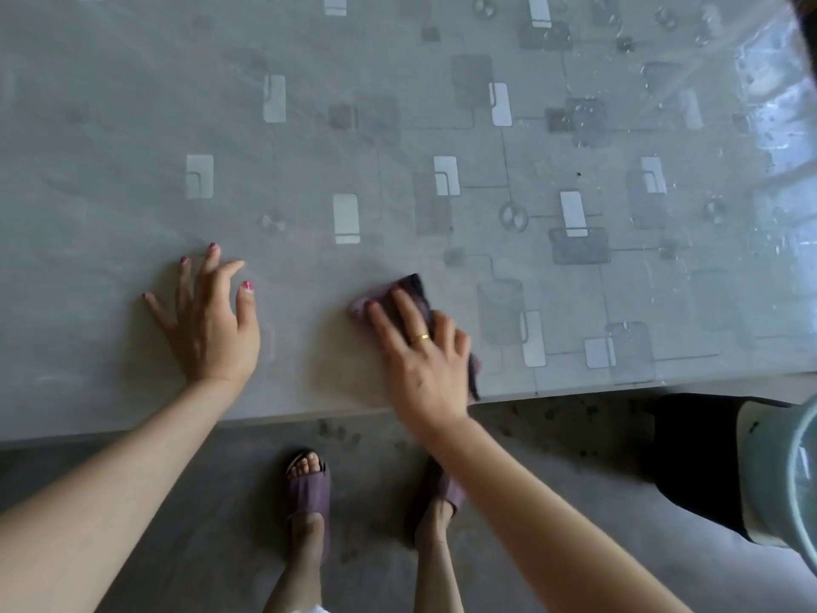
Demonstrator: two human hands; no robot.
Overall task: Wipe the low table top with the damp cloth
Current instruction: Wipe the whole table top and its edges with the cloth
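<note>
Nearest the camera, two bare forearms reach forward over a grey floor (199,524), where two feet stand in purple slippers (309,491), the right one partly hidden behind the right forearm. At the right edge a pale blue-green bucket (791,475) stands on the floor beside something dark. Just beyond the feet runs the near edge of the low table (132,126), covered in a grey patterned sheet with pale rectangles and darker squares. The left hand (212,320) lies on the table close to that edge, fingers straight and spread apart, holding nothing. To its right, apart from it, the right hand (424,360) presses flat on a dark purple cloth (418,292), fingers straight and laid over it, a gold ring on one finger. The cloth sits on the table near the front edge, its folded end sticking out past the fingertips and another corner showing by the wrist side of the hand. Farther back on the right, the table surface shines with water drops (583,115) and bright reflections
</note>
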